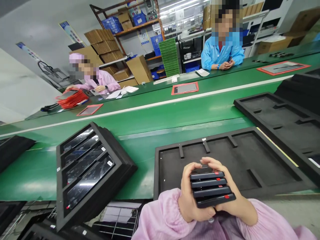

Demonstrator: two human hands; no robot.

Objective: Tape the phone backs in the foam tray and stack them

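Observation:
Between my two hands is a stack of several slim black devices that look like phones (210, 190), with small red tabs on their near edges. My left hand (188, 195) wraps the left side of the stack. Around the right side closes my right hand (235, 193). The fingertips of both hands nearly meet over the far edge, and the thumbs come together beneath the near one. Right behind the hands lies a black foam tray (190, 153) with dividers. On the left, a tilted stack of foam trays (120, 170) carries several glossy black panels (87, 180) with white labels in its top slots.
More black foam trays (272, 113) are piled at the right. A green conveyor (150, 116) crosses ahead. Beyond it sit a person in pink (100, 80) by red sleeves (72, 99) and a person in blue (221, 53). A wire rack (117, 221) is below left.

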